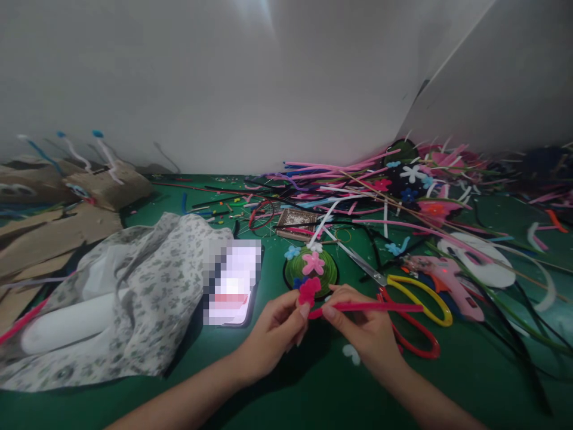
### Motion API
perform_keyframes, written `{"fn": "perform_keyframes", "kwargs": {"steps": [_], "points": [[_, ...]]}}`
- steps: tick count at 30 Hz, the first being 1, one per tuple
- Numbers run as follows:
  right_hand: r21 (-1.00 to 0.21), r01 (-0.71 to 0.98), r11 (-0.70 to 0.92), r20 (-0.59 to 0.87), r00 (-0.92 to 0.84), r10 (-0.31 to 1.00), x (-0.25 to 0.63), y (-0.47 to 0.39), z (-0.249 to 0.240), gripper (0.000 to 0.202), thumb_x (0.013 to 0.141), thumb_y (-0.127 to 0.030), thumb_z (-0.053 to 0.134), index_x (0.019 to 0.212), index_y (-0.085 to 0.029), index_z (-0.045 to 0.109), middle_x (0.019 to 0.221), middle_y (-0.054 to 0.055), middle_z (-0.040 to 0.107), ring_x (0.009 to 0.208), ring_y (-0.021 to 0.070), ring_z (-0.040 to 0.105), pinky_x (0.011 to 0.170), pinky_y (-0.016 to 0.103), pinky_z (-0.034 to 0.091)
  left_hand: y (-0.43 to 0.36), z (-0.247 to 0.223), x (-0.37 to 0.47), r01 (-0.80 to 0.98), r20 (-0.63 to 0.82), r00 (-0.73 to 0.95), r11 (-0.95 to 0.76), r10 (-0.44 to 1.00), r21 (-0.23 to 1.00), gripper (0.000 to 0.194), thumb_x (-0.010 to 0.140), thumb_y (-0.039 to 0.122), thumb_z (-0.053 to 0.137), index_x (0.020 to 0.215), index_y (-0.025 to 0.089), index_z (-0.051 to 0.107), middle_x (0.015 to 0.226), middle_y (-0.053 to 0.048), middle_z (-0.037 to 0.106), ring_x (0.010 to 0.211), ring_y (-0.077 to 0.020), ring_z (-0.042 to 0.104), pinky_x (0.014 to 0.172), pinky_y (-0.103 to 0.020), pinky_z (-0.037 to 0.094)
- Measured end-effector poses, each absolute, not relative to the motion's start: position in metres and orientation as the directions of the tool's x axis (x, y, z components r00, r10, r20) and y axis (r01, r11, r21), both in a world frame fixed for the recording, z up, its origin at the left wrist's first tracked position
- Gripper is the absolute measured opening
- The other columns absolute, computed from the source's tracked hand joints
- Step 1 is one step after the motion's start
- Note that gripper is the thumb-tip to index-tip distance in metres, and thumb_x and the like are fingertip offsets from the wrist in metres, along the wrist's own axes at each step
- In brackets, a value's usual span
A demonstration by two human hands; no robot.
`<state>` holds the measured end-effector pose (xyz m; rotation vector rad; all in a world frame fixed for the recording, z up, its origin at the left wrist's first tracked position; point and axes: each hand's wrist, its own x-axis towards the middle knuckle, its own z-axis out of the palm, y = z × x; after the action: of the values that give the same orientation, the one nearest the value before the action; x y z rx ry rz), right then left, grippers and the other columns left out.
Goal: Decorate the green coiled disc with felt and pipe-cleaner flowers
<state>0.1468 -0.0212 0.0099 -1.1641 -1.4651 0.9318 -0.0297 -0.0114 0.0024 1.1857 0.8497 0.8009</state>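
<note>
Left hand [278, 322] just beside right hand [363, 327]

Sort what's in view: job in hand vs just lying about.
In hand:
- pink flower, in the left hand
- pink strip, in the right hand
- likely: green disc, scissors, glue gun

Apparently lying about:
- phone
- patterned cloth
- cardboard

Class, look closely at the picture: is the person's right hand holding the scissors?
No, the right hand pinches a pinkish-red pipe cleaner, while the scissors lie on the green table.
</note>
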Motion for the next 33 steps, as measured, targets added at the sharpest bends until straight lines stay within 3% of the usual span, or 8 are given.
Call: {"fn": "perform_keyframes", "kwargs": {"steps": [4,8,15,22,25,30,33], "points": [[-0.986,0.086,0.142,0.141,-0.014,0.99,0.146,-0.0186,0.0043,0.024,0.078,-0.045,0.069,0.067,-0.023,0.07,0.074,0.004,0.073,0.094,0.0271,0.067,0.098,0.05,0.045,-0.0141,0.0076,-0.0298,0.021,-0.112,0.551,0.12,0.827,0.993,0.043,0.09,0.055,0.049,0.069,0.019,0.048,0.05,0.006,0.044,0.041,-0.0061,0.033,0.04,-0.02,0.022],[-0.987,0.12,0.107,0.113,0.041,0.993,0.1472,-0.0187,0.0017,0.026,0.076,-0.048,0.071,0.068,-0.023,0.07,0.079,0.006,0.074,0.098,0.0288,0.066,0.097,0.05,0.045,-0.0163,0.0065,-0.0276,-0.005,-0.135,0.56,0.166,0.817,0.986,0.042,0.09,0.055,0.05,0.069,0.019,0.048,0.05,0.006,0.045,0.04,-0.0053,0.032,0.04,-0.019,0.023],[-0.977,0.153,0.152,0.156,0.015,0.988,0.1494,-0.0186,0.005,0.029,0.077,-0.05,0.069,0.068,-0.022,0.07,0.075,0.006,0.071,0.096,0.0276,0.066,0.098,0.048,0.045,-0.0162,0.004,-0.0246,-0.123,-0.193,0.617,0.335,0.763,0.934,0.046,0.088,0.061,0.047,0.073,0.017,0.052,0.054,0.004,0.048,0.043,-0.0074,0.038,0.039,-0.019,0.03],[-0.962,0.173,0.21,0.21,-0.017,0.978,0.1493,-0.0196,0.0032,0.023,0.08,-0.044,0.068,0.071,-0.022,0.07,0.075,0.004,0.069,0.084,0.0223,0.065,0.098,0.047,0.046,-0.0134,0.0028,-0.0243,-0.167,-0.225,0.612,0.401,0.759,0.901,0.037,0.089,0.054,0.052,0.079,0.018,0.05,0.052,0.007,0.047,0.037,-0.005,0.033,0.036,-0.017,0.024],[-0.954,0.196,0.228,0.242,0.052,0.969,0.1495,-0.019,0.0029,0.021,0.078,-0.042,0.07,0.072,-0.023,0.07,0.074,0.004,0.069,0.083,0.0221,0.065,0.091,0.043,0.05,-0.0138,0.0056,-0.0253,-0.138,-0.219,0.624,0.381,0.751,0.914,0.035,0.087,0.052,0.058,0.078,0.018,0.051,0.052,0.008,0.047,0.037,-0.0039,0.033,0.037,-0.017,0.024],[-0.959,0.184,0.217,0.237,0.095,0.967,0.1469,-0.0198,0.0082,0.02,0.075,-0.039,0.074,0.068,-0.022,0.067,0.07,0.003,0.068,0.071,0.018,0.065,0.067,0.029,0.056,-0.0125,0.0068,-0.0233,-0.141,-0.224,0.612,0.383,0.758,0.913,0.038,0.084,0.054,0.06,0.078,0.017,0.054,0.049,0.007,0.049,0.036,-0.0041,0.032,0.036,-0.017,0.023],[-0.962,0.183,0.203,0.214,0.046,0.976,0.1438,-0.0229,0.0101,0.018,0.073,-0.038,0.076,0.077,-0.022,0.07,0.073,0.002,0.071,0.071,0.0178,0.067,0.066,0.027,0.056,-0.01,0.0031,-0.0205,-0.229,-0.238,0.536,0.411,0.81,0.883,0.037,0.084,0.053,0.061,0.075,0.018,0.053,0.048,0.007,0.051,0.033,-0.0035,0.03,0.033,-0.017,0.021]]}}
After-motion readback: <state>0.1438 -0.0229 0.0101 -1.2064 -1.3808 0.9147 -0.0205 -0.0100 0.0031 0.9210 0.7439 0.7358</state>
